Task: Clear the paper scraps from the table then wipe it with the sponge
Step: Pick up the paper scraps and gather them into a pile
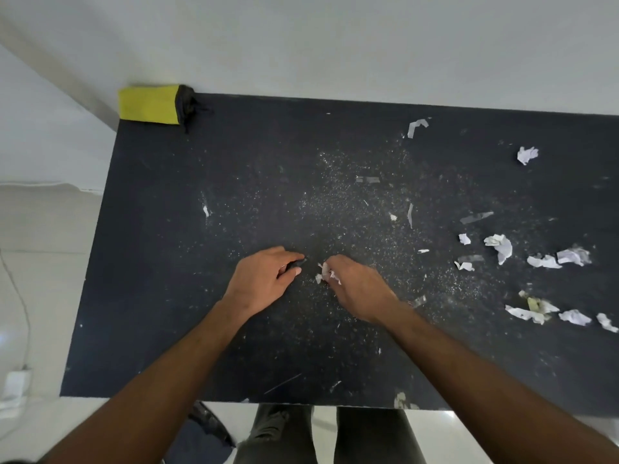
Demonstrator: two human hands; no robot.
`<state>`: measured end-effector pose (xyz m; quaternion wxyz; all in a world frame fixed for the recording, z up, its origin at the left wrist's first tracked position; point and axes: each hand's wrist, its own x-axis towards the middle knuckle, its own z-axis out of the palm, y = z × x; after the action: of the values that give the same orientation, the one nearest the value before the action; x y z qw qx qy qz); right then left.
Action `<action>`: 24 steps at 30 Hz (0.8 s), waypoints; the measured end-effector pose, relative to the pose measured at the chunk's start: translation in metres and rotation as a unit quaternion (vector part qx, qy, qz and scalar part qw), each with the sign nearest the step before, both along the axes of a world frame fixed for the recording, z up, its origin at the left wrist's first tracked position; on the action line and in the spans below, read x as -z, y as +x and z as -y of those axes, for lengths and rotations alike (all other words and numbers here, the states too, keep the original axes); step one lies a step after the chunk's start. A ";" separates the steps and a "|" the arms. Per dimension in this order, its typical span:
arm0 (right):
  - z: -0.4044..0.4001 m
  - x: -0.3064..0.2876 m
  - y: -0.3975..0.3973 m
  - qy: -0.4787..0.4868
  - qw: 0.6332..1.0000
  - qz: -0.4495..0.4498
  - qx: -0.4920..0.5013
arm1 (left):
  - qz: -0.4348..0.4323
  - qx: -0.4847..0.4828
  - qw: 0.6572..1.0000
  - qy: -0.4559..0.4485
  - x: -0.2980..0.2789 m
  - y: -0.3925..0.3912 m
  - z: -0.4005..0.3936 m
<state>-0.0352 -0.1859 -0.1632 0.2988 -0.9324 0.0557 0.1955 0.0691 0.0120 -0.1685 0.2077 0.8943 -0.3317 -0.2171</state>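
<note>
The dark table (187, 329) is dusted with fine white specks. My right hand (358, 289) is closed around a bunch of white paper scraps (324, 272) near the table's middle. Just to its left, my left hand (261, 279) rests on the surface, thumb and forefinger pinched on a small dark bit that I cannot make out. Several crumpled paper scraps lie along the right side, among them one piece (500, 246) and a cluster (532, 309). A yellow sponge (149, 103) with a dark scouring side sits at the far left corner.
A white wall runs behind the table. The table's near edge (301, 401) is just above my legs. A white cable and adapter (15, 380) lie on the pale floor to the left. Small strips of paper (417, 127) lie toward the back.
</note>
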 end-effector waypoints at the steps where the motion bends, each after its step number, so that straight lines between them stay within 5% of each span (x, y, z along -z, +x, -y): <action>1: 0.000 -0.001 -0.002 0.032 0.999 -0.004 0.027 | -0.002 0.000 1.000 0.002 0.000 0.001 0.000; 11: -0.012 -0.010 -0.027 0.123 0.958 0.037 0.254 | -0.036 0.007 0.999 0.017 0.001 0.006 0.013; 24: -0.011 -0.023 -0.038 0.218 0.878 0.043 0.425 | -0.188 -0.104 0.971 -0.103 -0.015 -0.002 -0.001</action>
<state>-0.0733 -0.1747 -0.1398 0.5507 -0.7380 0.3896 0.0168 0.0667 0.0129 -0.1535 0.3787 0.8408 -0.2123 -0.3234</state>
